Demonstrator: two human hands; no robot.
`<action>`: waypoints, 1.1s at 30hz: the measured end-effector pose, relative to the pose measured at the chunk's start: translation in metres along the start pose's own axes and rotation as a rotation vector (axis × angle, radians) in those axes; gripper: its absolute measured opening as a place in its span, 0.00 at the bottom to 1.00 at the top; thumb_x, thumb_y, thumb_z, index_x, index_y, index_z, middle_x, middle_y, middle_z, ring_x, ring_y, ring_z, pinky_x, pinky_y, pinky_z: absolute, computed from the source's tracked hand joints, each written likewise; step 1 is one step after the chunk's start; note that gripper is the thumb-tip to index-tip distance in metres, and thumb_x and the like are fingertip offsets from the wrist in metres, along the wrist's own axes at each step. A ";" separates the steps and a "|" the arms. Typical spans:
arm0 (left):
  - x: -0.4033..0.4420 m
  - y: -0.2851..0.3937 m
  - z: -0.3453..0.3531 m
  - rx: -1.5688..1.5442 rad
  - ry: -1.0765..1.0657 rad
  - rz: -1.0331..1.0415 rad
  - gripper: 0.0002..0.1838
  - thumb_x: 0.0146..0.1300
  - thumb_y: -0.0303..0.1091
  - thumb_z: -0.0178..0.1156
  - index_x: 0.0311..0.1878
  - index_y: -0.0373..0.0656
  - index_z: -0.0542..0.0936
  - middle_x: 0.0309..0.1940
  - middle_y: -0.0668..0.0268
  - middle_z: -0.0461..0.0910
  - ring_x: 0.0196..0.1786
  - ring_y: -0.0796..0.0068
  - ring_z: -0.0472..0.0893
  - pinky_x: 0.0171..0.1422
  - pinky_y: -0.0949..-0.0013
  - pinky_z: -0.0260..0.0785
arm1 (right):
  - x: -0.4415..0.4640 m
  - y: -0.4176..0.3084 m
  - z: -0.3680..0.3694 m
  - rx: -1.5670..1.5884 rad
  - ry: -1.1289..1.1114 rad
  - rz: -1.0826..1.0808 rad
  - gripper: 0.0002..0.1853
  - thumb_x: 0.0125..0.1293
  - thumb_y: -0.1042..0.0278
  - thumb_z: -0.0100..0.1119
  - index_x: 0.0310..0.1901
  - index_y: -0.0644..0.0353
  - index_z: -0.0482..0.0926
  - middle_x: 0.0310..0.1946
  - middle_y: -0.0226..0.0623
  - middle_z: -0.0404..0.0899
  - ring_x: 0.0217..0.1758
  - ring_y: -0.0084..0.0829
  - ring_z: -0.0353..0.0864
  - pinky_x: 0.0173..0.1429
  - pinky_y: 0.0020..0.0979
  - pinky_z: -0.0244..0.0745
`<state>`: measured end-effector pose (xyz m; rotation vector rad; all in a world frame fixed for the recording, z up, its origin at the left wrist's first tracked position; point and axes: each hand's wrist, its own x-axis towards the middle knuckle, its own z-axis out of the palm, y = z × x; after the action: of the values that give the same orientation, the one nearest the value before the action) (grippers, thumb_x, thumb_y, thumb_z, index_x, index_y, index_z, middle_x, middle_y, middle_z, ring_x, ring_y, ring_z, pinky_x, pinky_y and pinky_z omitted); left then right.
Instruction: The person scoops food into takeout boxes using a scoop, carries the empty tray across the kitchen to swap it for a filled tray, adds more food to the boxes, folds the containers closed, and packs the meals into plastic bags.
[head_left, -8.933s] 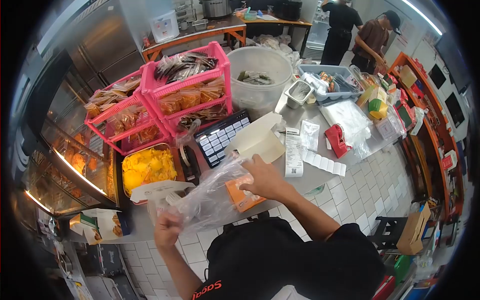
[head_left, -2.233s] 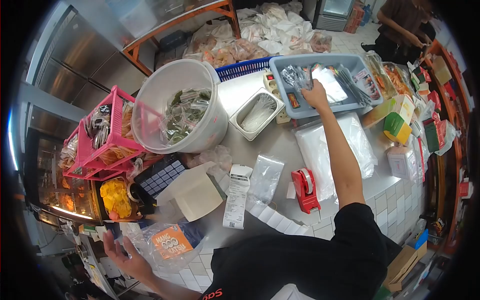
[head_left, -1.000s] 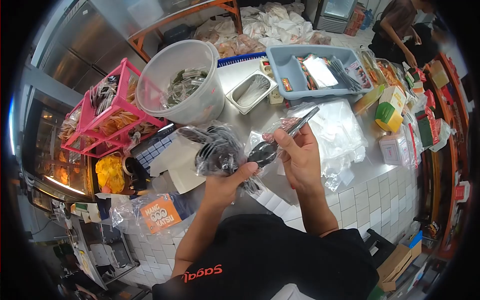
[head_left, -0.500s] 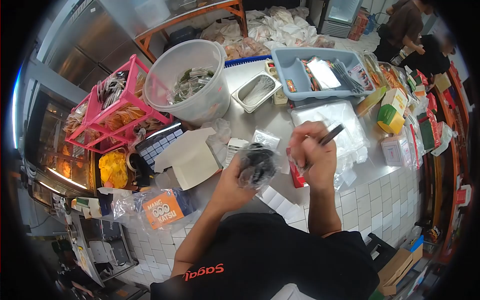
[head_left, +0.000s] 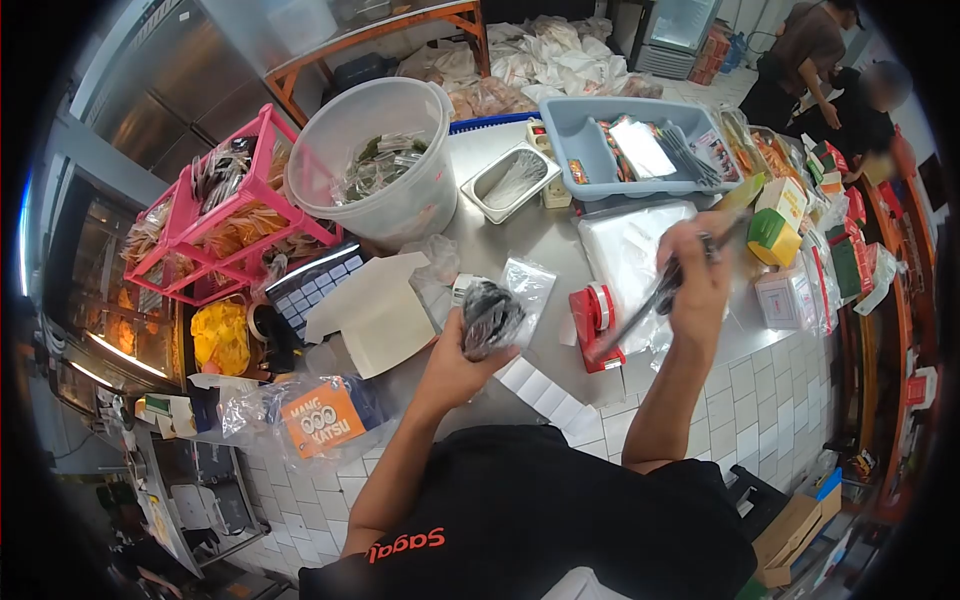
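In my left hand [head_left: 455, 365] is a clear plastic bag of black items [head_left: 492, 315], gripped low with the fingers wrapped round it. What the black items are I cannot make out. My right hand [head_left: 697, 275] is closed on a long, dark, thin thing [head_left: 660, 300], smeared by motion, which slants from upper right to lower left. Its lower end passes by the red tape dispenser [head_left: 600, 330]. A clear flat packet [head_left: 528, 285] lies on the metal table beyond my left hand. A stack of clear plastic bags [head_left: 625, 240] lies behind the dispenser.
A blue-grey divided tray [head_left: 560, 125], a metal pan [head_left: 472, 190] and a large clear tub [head_left: 300, 190] stand at the back. At left are a pink rack [head_left: 172, 250] and an open cardboard box [head_left: 380, 320]. Boxes [head_left: 785, 225] crowd the right. Two people [head_left: 815, 60] are far right.
My right hand has moved right, away from the tape dispenser, which now shows fully. The dark thing in it has swung with it. My left hand still holds the bag, slightly tilted.
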<state>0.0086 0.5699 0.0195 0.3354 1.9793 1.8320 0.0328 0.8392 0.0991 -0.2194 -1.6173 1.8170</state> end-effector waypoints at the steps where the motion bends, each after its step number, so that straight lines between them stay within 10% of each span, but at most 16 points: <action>1: 0.003 0.003 0.001 -0.053 0.021 -0.028 0.29 0.59 0.28 0.67 0.61 0.35 0.65 0.54 0.59 0.77 0.56 0.72 0.76 0.63 0.68 0.66 | -0.004 0.014 -0.001 -0.019 -0.146 0.111 0.10 0.68 0.67 0.60 0.48 0.56 0.73 0.31 0.28 0.74 0.33 0.17 0.71 0.37 0.21 0.68; 6: 0.028 0.004 0.004 -0.071 -0.064 -0.019 0.35 0.63 0.28 0.64 0.69 0.35 0.58 0.58 0.60 0.71 0.60 0.73 0.72 0.65 0.68 0.64 | -0.052 0.071 0.020 -0.132 -0.550 0.536 0.31 0.53 0.58 0.77 0.55 0.58 0.72 0.36 0.29 0.76 0.38 0.22 0.75 0.44 0.28 0.73; 12: 0.052 -0.001 0.015 -0.093 -0.312 0.083 0.49 0.65 0.36 0.63 0.77 0.33 0.40 0.72 0.50 0.59 0.69 0.64 0.68 0.72 0.65 0.61 | -0.057 0.087 0.052 0.083 -0.315 0.651 0.32 0.52 0.68 0.77 0.57 0.67 0.72 0.45 0.35 0.81 0.46 0.25 0.80 0.51 0.32 0.75; 18: 0.027 0.018 -0.002 0.022 -0.353 0.177 0.45 0.64 0.34 0.65 0.76 0.35 0.48 0.75 0.48 0.54 0.76 0.63 0.59 0.77 0.60 0.55 | 0.023 0.109 0.037 -0.138 -0.066 0.544 0.21 0.57 0.62 0.72 0.47 0.67 0.81 0.38 0.37 0.83 0.37 0.25 0.81 0.40 0.29 0.77; 25: -0.057 0.012 -0.067 -0.167 -0.031 0.081 0.34 0.64 0.28 0.64 0.71 0.38 0.62 0.61 0.52 0.74 0.63 0.63 0.76 0.70 0.61 0.66 | 0.166 0.157 0.027 -0.349 -0.045 0.308 0.28 0.56 0.57 0.74 0.53 0.65 0.76 0.25 0.26 0.75 0.20 0.18 0.70 0.25 0.25 0.68; 33: -0.058 0.013 -0.059 -0.237 0.141 0.032 0.20 0.69 0.28 0.58 0.62 0.35 0.72 0.51 0.57 0.80 0.52 0.70 0.81 0.59 0.68 0.72 | 0.026 0.095 0.127 0.074 -0.262 0.371 0.25 0.69 0.57 0.62 0.60 0.66 0.71 0.28 0.28 0.77 0.24 0.15 0.72 0.29 0.17 0.66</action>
<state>0.0315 0.4931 0.0426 0.1697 1.8268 2.1368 -0.0915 0.7522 0.0460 -0.2711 -1.7722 2.2620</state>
